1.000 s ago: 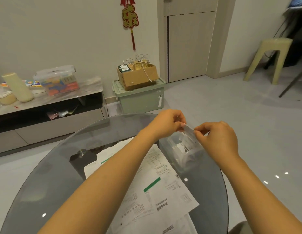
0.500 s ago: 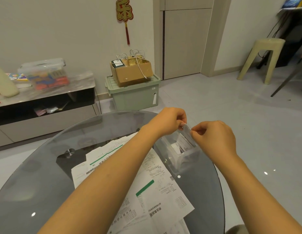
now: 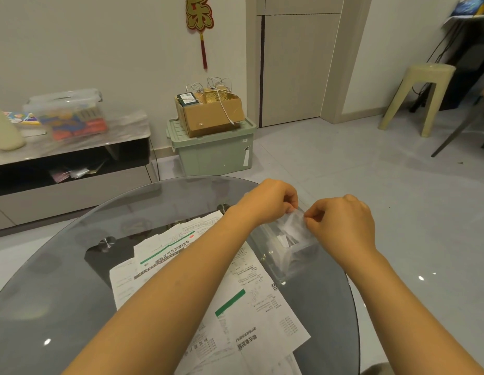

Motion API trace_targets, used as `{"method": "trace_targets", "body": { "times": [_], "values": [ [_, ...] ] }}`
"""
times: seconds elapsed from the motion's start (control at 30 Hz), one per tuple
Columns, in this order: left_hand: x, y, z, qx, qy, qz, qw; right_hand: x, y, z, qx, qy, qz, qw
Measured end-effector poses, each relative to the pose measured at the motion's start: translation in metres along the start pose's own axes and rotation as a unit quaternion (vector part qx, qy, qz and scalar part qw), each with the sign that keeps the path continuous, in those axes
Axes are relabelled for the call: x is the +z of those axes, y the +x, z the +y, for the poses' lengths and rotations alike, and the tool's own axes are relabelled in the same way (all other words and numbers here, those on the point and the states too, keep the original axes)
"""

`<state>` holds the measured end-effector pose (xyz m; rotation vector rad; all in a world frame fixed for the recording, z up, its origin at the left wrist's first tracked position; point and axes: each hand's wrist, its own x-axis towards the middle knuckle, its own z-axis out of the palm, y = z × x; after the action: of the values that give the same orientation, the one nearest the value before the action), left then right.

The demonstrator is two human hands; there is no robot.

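Note:
My left hand (image 3: 268,204) and my right hand (image 3: 341,226) pinch the top edge of a small clear plastic bag (image 3: 292,236) between them, above the right side of a round glass table (image 3: 59,280). White paper pieces show inside the bag. Its lower part seems to rest on the glass. Several printed paper leaflets (image 3: 246,307) with green bars lie spread on the table under my left forearm.
Behind the table stands a green storage bin (image 3: 216,150) with an open cardboard box (image 3: 208,112) of cables on it. A low cabinet (image 3: 73,169) at the left carries a clear lidded box (image 3: 67,115). A pale plastic stool (image 3: 422,96) stands at the far right.
The camera view has shifted slightly. Both hands stay pinched on the bag's top edge, with the fingertips a little closer together.

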<state>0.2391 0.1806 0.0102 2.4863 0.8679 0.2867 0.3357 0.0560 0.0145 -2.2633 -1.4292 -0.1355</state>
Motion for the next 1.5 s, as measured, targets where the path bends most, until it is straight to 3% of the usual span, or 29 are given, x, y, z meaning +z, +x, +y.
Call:
{"method": "trace_targets", "body": {
  "times": [0.17, 0.4, 0.6, 1.0, 1.27, 1.5],
  "values": [
    [0.004, 0.002, 0.001, 0.007, 0.027, -0.006, 1.000, 0.004, 0.002, -0.004, -0.018, -0.048, -0.022, 0.998],
    [-0.006, -0.003, 0.005, 0.007, -0.078, 0.009, 0.997, -0.001, 0.003, 0.004, -0.001, -0.039, 0.004, 0.999],
    [-0.012, -0.003, 0.006, 0.004, -0.103, -0.002, 0.995, -0.002, 0.002, 0.001, -0.004, 0.014, 0.021, 1.000],
    [0.001, -0.001, 0.012, -0.010, 0.060, -0.058, 0.996, 0.001, 0.002, -0.003, -0.048, -0.091, -0.043, 0.994],
    [0.004, 0.000, 0.020, -0.001, 0.098, -0.063, 0.993, 0.000, 0.003, 0.002, -0.027, -0.112, -0.082, 0.990],
    [-0.001, -0.012, 0.016, -0.018, 0.084, -0.040, 0.995, -0.003, -0.003, 0.003, 0.001, 0.009, -0.047, 0.999]
  ]
}}
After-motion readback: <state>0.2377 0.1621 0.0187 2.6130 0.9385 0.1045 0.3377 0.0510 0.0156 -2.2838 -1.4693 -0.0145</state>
